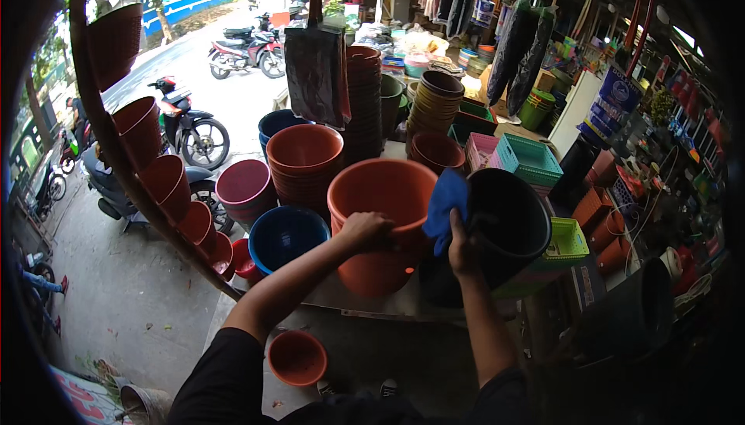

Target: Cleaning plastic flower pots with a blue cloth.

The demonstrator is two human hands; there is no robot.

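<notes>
My left hand point(368, 231) grips the near rim of a large orange plastic pot point(381, 192), which stands at the front of a display table. To its right, my right hand point(463, 244) holds a blue cloth point(446, 207) upright between the orange pot and a large black plastic pot point(512, 215). The cloth is close to the orange pot's right rim; whether it touches is unclear. Left of the orange pot are a blue plastic pot point(288, 239) and a stack of orange-brown pots point(305, 151).
Orange pots hang along a curved pole point(125, 157) at the left. A small orange pot point(297, 358) sits on the floor below the table. Teal and green plastic baskets point(528, 160) are stacked at the right, and bagged goods point(317, 73) hang overhead. Motorcycles point(198, 134) stand outside.
</notes>
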